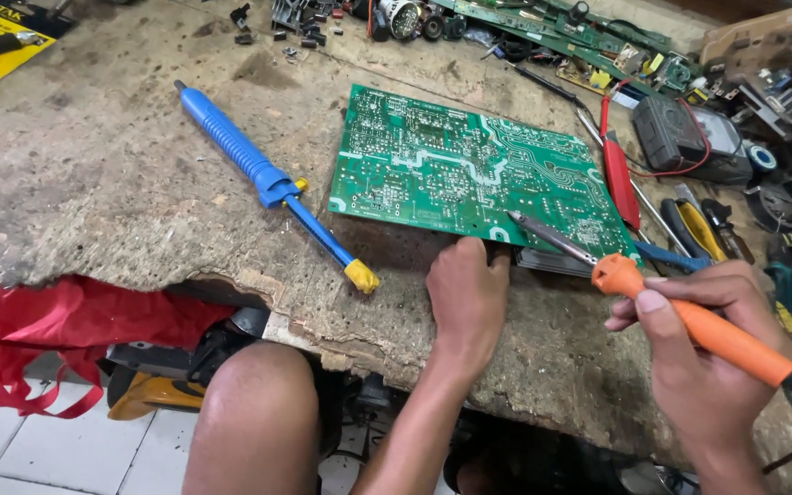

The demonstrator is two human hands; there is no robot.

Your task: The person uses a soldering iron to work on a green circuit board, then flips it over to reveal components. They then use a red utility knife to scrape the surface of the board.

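Item: large green rectangular printed circuit board (469, 170), solder side up, lying flat on the worn, pitted counter (93, 174). Its long axis runs from upper left to lower right across the view; the near edge faces the person.

Left hand (466, 291): fingers curled down over the board's near edge, pinning it to the counter.

Right hand (703, 353): fingers wrapped in a pen-like grip around the orange-handled soldering iron (680, 316). The iron's long axis runs from lower right to upper left; its metal tip points at the lower right part of the board (whether it touches a joint cannot be told).

Step in hand, as judged: working solder joints near the board's lower right edge. The next move would call for a steady tip on one joint, with the board held firm.

Nearby: blue plastic desoldering pump with a yellow end (272, 183), lying left of the board, apart from it; red-handled tool (618, 179) just right of the board; dark multimeter (689, 137) beyond; red cloth (57, 321) hanging below the counter edge.
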